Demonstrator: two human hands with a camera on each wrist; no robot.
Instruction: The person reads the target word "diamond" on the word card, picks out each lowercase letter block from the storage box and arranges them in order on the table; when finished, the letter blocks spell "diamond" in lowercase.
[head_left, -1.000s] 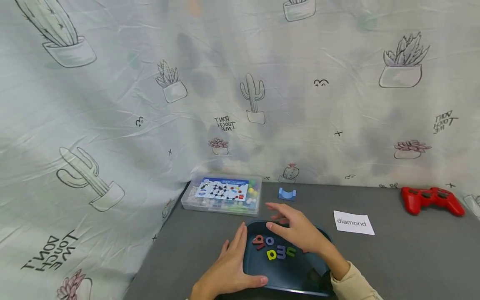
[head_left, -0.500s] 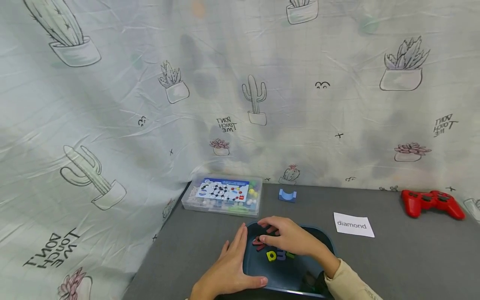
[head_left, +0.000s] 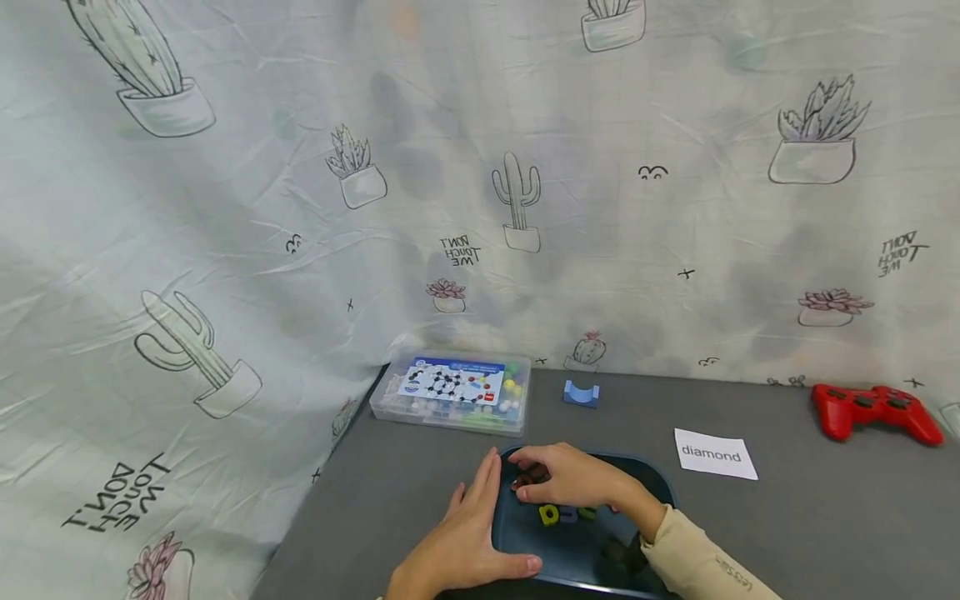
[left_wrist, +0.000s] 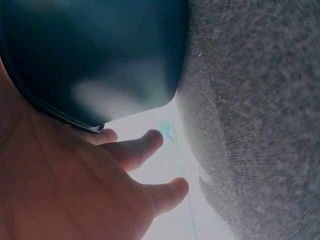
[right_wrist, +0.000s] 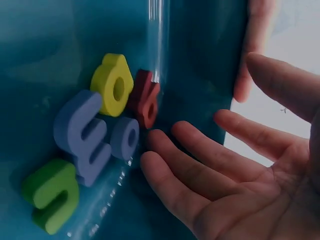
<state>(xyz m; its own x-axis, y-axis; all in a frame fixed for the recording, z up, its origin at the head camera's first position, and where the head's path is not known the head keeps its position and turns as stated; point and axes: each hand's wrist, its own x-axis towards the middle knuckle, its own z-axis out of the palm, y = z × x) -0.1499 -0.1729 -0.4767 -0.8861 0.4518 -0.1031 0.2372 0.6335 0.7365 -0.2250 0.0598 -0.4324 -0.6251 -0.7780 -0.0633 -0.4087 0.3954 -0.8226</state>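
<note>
A dark blue tray (head_left: 555,560) lies at the front of the table. My left hand (head_left: 465,535) rests along its left side, fingers straight and thumb over the near rim; in the left wrist view the tray's outer wall meets the palm. Inside the tray, my right hand (head_left: 581,477) reaches over the letters near the far left corner. In the right wrist view its spread fingers come close to a small blue letter o (right_wrist: 118,141) and a red letter (right_wrist: 139,102). Beside these lie a yellow letter (right_wrist: 111,70), a purple-blue letter m (right_wrist: 75,131) and a green letter n (right_wrist: 50,184).
Behind the tray stand a clear plastic box (head_left: 450,396) of molecule-model parts and a small blue curved block (head_left: 581,395). To the right are a white card (head_left: 716,454) reading "diamond" and a red game controller (head_left: 876,412). A printed curtain (head_left: 600,208) closes off the back.
My right hand has lowered toward the tray and moved left, now covering the red letters and the o in the head view. The left hand keeps its place on the tray.
</note>
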